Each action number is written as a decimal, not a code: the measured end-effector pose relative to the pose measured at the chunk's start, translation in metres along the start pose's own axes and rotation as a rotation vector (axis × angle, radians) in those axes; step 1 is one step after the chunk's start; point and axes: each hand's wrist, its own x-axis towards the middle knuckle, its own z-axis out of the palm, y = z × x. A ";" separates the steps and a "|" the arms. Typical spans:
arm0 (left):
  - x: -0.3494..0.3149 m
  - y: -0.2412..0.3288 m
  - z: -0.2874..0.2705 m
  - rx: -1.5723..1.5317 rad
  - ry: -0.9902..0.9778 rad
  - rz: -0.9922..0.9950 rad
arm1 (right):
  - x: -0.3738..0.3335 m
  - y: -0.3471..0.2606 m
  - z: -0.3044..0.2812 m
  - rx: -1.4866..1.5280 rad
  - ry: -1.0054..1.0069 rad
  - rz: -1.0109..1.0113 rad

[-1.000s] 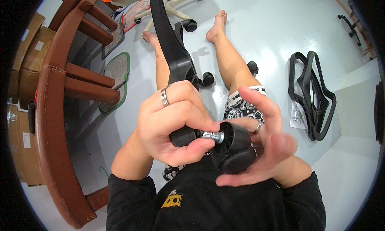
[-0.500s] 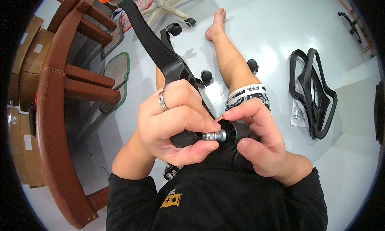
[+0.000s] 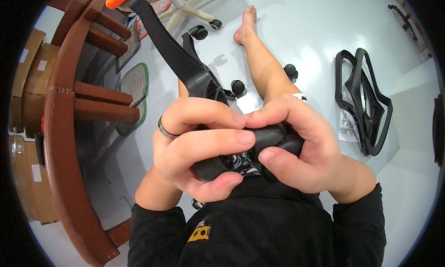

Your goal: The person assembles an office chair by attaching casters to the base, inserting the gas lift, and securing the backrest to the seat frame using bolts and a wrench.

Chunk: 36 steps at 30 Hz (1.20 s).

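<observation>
In front of my torso, my right hand (image 3: 301, 151) grips a black caster wheel (image 3: 271, 136) between thumb and forefinger. The wheel's rounded outer side faces up, and its metal stem is out of sight. My left hand (image 3: 197, 144), with a ring on one finger, has its fingers curved and apart. Its upper fingertips reach the caster's left edge, and its thumb stays lower, away from the wheel. Beneath my left hand lies a black chair base (image 3: 199, 79), its long leg pointing to the far left. The base's near leg end is partly covered by that hand.
Casters (image 3: 238, 86) fitted to the base stand beyond my hands. Black frame-shaped parts (image 3: 366, 104) lie on the floor at right beside a bag of hardware (image 3: 346, 125). At left are a brown bench frame (image 3: 62, 141) and cardboard boxes (image 3: 39, 77). A pale wheeled chair base (image 3: 187, 9) stands far off.
The caster has turned in my right hand, so its metal stem no longer shows. My left fingers have let go of the stem and spread apart.
</observation>
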 end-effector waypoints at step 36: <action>0.039 -0.007 -0.006 -0.036 -0.404 0.035 | 0.011 0.019 0.010 -0.117 0.276 -0.402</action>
